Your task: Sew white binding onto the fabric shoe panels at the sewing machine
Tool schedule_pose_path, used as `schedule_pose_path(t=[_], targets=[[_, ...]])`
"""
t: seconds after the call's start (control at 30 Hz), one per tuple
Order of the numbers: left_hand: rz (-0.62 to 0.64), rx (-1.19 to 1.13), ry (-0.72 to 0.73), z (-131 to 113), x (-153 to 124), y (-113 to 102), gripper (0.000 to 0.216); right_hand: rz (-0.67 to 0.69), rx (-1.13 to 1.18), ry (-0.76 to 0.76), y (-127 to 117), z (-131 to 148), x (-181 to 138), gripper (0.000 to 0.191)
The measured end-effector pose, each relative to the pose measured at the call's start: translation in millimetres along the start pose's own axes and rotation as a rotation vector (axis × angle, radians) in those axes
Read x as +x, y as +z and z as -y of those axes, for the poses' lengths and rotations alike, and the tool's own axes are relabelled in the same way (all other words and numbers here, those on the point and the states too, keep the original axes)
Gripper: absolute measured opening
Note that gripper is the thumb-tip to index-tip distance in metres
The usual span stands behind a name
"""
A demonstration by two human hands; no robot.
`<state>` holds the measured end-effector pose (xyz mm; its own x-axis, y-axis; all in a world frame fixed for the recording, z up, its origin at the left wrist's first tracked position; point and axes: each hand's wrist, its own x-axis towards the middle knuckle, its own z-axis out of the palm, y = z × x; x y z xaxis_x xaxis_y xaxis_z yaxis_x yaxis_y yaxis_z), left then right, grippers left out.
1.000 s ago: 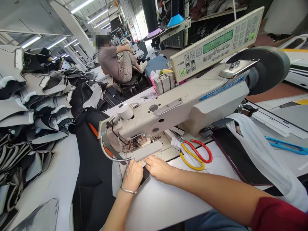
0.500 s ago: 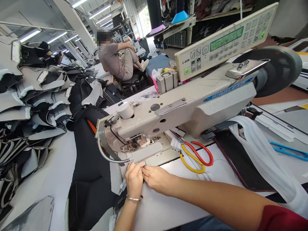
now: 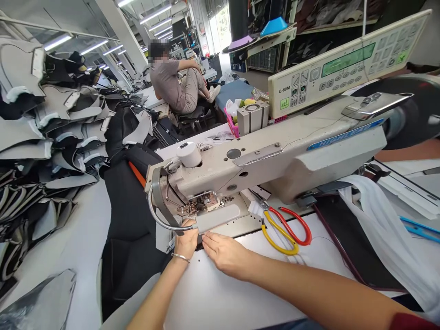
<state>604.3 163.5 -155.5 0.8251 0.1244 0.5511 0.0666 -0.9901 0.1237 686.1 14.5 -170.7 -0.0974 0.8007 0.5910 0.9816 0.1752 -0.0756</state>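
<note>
At the needle end of a sewing machine (image 3: 261, 156), my left hand (image 3: 186, 242) is closed on the edge of a black fabric piece (image 3: 200, 243). Some of its fingers are hidden behind the lamp bar (image 3: 218, 219). A bracelet circles that wrist. Just right of it, my right hand (image 3: 227, 256) lies low over the table, its fingers stretched out and their tips at the fabric's edge. Larger black padded fabric (image 3: 132, 229) with light backing spreads to the left of the machine. Scissors (image 3: 285, 231) with red and yellow handles rest right of my hands.
Stacks of grey and black cut pieces (image 3: 65, 123) pile up on the left. A control panel (image 3: 347, 64) stands above the machine. White strip material (image 3: 381, 238) and a blue tool (image 3: 419, 228) lie at the right. A seated person (image 3: 182, 80) is farther back.
My left hand has moved forward under the lamp bar. The right hand's fingers have gone from a pinch to a straighter, flatter pose. The whole view has shifted, with things appearing farther right.
</note>
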Motion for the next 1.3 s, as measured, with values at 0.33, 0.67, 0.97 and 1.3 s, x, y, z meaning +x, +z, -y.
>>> schedule_pose_path(t=[0.33, 0.67, 0.97, 1.3], targets=[[0.123, 0.020, 0.253, -3.7, 2.4, -10.0, 0.039, 0.135, 0.060, 0.037, 4.6, 10.3, -7.6, 0.036], [0.302, -0.113, 0.157, 12.4, 6.9, -10.7, 0.034, 0.088, 0.119, 0.052, 11.4, 1.8, -3.8, 0.037], [0.293, -0.099, 0.103, 26.7, 22.0, -8.0, 0.042, 0.286, 0.207, 0.173, 13.5, -6.3, 3.5, 0.050], [0.218, -0.059, 0.083, 35.3, 23.2, -5.7, 0.041, 0.338, 0.186, 0.185, 5.2, -7.6, 8.2, 0.053]])
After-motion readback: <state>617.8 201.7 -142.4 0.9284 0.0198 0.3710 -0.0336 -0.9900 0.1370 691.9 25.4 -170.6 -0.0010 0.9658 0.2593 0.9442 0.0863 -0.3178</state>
